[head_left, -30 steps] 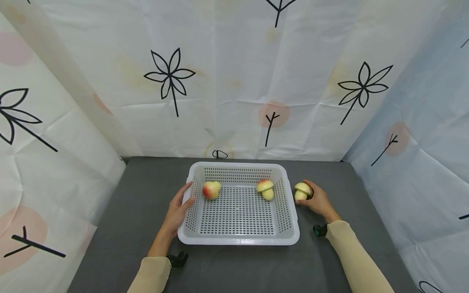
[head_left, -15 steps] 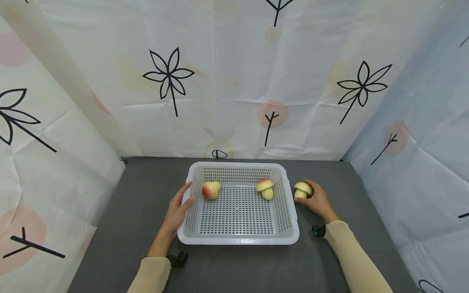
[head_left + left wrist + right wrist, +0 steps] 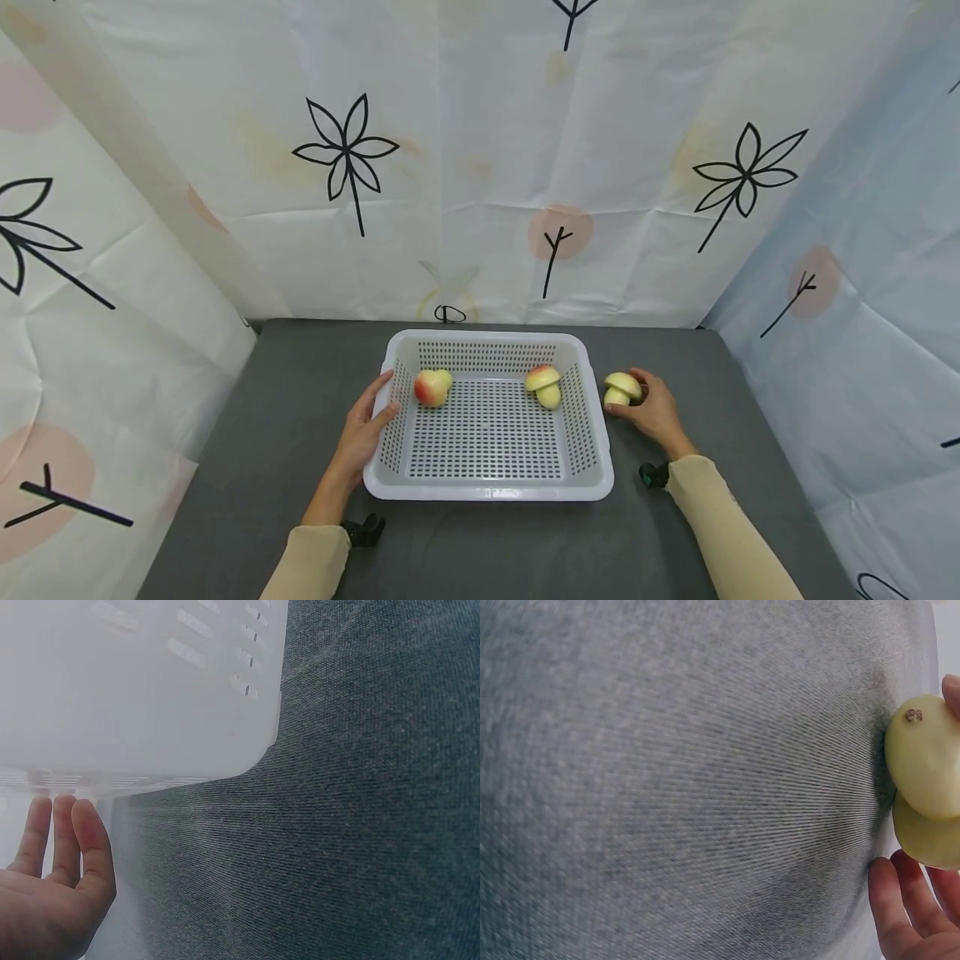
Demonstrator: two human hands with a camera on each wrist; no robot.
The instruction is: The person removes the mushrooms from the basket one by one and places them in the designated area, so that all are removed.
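Pale mushroom (image 3: 619, 384), one: just outside the basket (image 3: 487, 443), by its right edge, toward the far right corner; contact with the surface (image 3: 517, 550) cannot be told. Right hand (image 3: 654, 414): thumb and fingers pinching the pale mushroom; lower fingers apart at the tips. Basket: white, perforated, near the surface's far edge. Left hand (image 3: 365, 432): on the basket's left edge, thumb over the rim, other fingers outside, nearly straight, side by side. Capped mushroom (image 3: 543, 380), red and yellow: tilted, inside, toward the far right corner. Red-yellow piece (image 3: 432, 388): inside, toward the far left corner. Surface: grey. Sleeves (image 3: 315, 560): beige, two. Cloth (image 3: 480, 158): pale, leaf-patterned, behind the surface's far edge.
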